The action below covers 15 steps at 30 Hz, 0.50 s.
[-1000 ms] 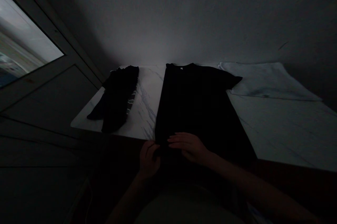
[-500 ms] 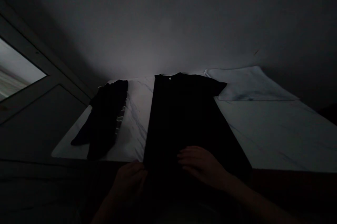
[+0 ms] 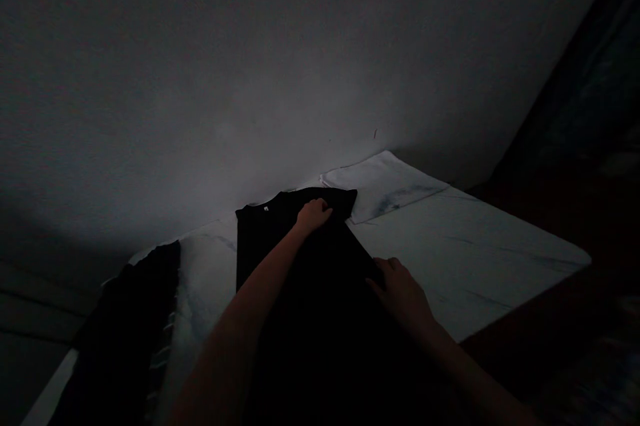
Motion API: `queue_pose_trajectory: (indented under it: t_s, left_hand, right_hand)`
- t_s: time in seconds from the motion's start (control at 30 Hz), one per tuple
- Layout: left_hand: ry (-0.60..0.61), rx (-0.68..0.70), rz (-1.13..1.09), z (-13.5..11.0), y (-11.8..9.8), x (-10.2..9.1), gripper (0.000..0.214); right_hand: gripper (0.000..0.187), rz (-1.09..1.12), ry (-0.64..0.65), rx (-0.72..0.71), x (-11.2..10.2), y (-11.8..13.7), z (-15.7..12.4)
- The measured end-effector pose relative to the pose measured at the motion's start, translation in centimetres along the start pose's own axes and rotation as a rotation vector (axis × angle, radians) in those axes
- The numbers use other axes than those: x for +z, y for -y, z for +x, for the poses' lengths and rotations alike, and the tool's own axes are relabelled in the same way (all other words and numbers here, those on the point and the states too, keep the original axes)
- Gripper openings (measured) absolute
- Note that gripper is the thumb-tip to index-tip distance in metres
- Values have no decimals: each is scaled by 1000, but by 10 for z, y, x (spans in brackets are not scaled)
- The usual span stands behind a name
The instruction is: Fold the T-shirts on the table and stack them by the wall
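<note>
A black T-shirt lies lengthwise on a white marble-patterned table, collar toward the wall. My left hand reaches far across to the shirt's right shoulder, its fingers curled on the sleeve fabric there. My right hand sits at the shirt's right side edge about halfway down, with fingers and thumb closed on the hem. The light is very dim and the shirt's lower part merges with shadow.
A dark garment with pale stripes lies on the table's left end. A folded white cloth rests at the back right against the wall. Dark furniture stands past the table's right edge.
My left hand has gone from the shirt's near left corner up to its far right shoulder. My right hand shifted from the bottom middle to the right edge. The view swung right.
</note>
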<state>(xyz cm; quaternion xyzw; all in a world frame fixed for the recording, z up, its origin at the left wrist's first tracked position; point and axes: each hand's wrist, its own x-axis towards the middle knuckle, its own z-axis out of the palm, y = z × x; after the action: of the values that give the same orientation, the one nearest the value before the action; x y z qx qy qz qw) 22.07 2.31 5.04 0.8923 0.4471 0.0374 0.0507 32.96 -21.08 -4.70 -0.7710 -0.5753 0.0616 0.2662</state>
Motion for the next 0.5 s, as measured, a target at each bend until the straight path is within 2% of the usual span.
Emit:
queue_pose_trajectory:
  t_s: [0.1, 0.23, 0.3, 0.4, 0.5]
  left_hand:
    - [-29, -85, 65, 52, -40, 25, 38]
    - [-16, -202, 130, 79, -74, 60, 44]
    - [-24, -222, 155, 84, -80, 72, 46]
    - [-49, -172, 191, 91, -75, 82, 39]
    - [-66, 41, 223, 98, -60, 82, 29]
  right_hand:
    - [25, -41, 66, 23, -2, 2, 15]
    - [25, -51, 184, 13, -10, 1, 37]
    - [29, -48, 241, 2, -16, 5, 45]
    - [32, -45, 316, 5, -22, 12, 47]
    - [31, -58, 347, 20, -25, 15, 33]
